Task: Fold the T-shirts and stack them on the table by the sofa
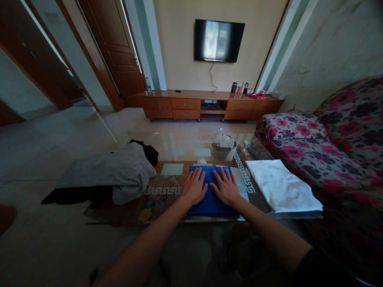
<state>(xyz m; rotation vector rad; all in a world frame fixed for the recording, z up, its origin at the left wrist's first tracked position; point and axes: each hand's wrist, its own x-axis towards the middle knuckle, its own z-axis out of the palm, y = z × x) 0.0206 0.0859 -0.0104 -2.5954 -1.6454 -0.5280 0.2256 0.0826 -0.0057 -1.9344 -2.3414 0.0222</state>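
Observation:
A flat blue rectangular panel (211, 199), like a folder or board, lies on the glass-topped table near its front edge. On its left part rests my left hand (194, 186), palm down with the fingers stretched out. My right hand (226, 187) lies flat on the right part, fingers spread. Neither hand grips anything. To the right is a folded white cloth (281, 185), apart from my hand. Grey cloth (110, 169) and black cloth (80, 195) lie heaped at the table's left end, hanging past the edge.
The glass table (179, 139) has a key-pattern border. Under or behind the glass a bin (221, 151) shows. A flowered sofa (302, 135) stands at the right. At the far wall are a low wooden cabinet (185, 104) with bottles and a television (219, 41).

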